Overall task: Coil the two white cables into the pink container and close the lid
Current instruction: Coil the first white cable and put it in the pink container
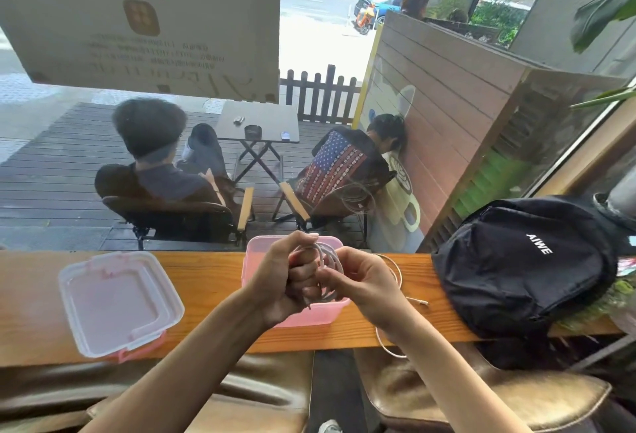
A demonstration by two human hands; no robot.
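The pink container [256,253] stands open on the wooden counter, straight ahead of me. Both hands hover over it. My left hand [282,281] is clenched around several loops of a white cable [335,265]. My right hand [364,286] pinches the same coil from the right side. A second stretch of white cable [395,269] arcs over the counter to the right of the box; its plug end [421,301] lies flat on the wood, and a loop [387,346] hangs over the front edge. The clear lid [117,298] with pink clips lies to the left, separate from the box.
A black backpack [526,260] sits on the counter [213,281] at the right, close to the loose cable. A window runs along the counter's far edge; two people sit in chairs outside. Brown leather stools [481,394] are below the counter's front edge.
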